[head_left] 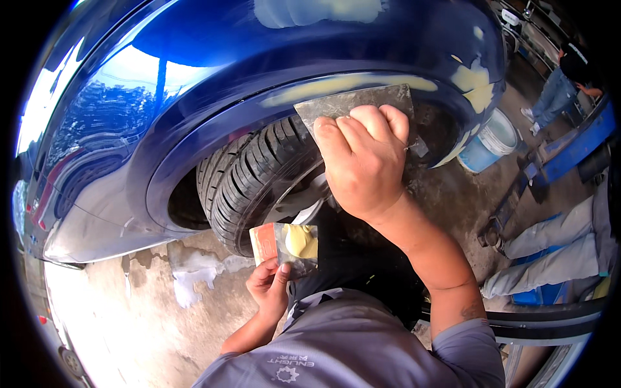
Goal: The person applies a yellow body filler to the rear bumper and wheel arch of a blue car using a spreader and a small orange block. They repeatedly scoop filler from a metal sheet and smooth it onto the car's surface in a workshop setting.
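Grey shirt (362, 352) fills the near edge. Left hand (270, 284) pinches a small board (284, 246) carrying a yellow dab of filler (301, 240), near the tyre (259, 181). Right hand (362, 161) grips a metal spreader (352, 102), its blade pressed against the blue car's wheel arch (272, 107), where a pale filler streak runs. Far right, a white bucket (495, 139) stands on the floor.

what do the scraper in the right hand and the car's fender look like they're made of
Scraper: seems thin sheet metal, dull grey and smeared, with a flat straight edge. Fender: probably painted metal, glossy blue that mirrors sky and trees, with matt pale yellow filler patches along the wheel arch.
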The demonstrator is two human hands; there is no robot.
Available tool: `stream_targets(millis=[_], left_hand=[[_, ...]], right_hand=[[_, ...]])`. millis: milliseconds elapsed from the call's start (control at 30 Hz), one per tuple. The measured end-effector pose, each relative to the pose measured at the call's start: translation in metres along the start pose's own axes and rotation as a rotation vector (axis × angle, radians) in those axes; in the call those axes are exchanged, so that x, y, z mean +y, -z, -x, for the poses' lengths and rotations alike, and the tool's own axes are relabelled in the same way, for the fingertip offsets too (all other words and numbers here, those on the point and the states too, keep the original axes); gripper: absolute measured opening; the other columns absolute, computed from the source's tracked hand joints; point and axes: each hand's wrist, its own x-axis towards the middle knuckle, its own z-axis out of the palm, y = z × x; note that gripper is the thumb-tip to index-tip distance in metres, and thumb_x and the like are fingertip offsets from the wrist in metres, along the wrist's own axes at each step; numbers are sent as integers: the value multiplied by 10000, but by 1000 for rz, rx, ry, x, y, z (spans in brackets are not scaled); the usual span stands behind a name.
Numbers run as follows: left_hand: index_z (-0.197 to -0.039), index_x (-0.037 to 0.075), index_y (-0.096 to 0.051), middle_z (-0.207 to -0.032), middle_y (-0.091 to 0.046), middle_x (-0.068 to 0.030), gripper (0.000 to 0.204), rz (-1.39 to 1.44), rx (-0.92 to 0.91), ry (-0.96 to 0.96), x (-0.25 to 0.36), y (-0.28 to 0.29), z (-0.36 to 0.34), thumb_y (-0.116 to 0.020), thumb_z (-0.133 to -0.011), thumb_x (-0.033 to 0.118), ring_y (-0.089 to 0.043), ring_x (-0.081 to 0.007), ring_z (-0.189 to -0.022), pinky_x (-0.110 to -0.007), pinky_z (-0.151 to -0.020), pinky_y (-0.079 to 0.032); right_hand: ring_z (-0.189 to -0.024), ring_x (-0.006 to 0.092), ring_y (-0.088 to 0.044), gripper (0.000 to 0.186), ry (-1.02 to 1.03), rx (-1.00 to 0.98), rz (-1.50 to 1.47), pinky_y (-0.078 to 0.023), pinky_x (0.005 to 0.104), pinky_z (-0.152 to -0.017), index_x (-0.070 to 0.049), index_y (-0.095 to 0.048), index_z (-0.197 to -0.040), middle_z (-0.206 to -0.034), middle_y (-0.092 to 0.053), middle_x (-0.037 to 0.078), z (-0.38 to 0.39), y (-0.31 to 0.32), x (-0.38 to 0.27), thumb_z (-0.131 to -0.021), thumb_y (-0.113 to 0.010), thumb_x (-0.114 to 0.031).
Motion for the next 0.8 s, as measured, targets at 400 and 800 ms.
stream_targets(millis=[400, 800], left_hand=[[-1062, -69, -678, -899, -719, -78, 167, 6, -11, 39, -3, -4, -1, -698, -942, 45, -655, -108, -760, -262, -700, -553], [-1067, -55, -687, -916, -723, -76, 159, -40, -5, -5, -4, -9, 1, -704, -932, 26, -652, -99, -788, -255, -735, -541]], right_hand=[[-801, 175, -557, 92, -34, 20, 42, -396, 386, -819, -80, -646, -878, -707, -526, -21, -2, 2, 14, -796, -639, -121], [-830, 188, -570, 100, -87, 28, 52, -379, 385, -838, -86, -629, -907, -732, -567, -18, 5, 10, 37, -830, -593, -139]])
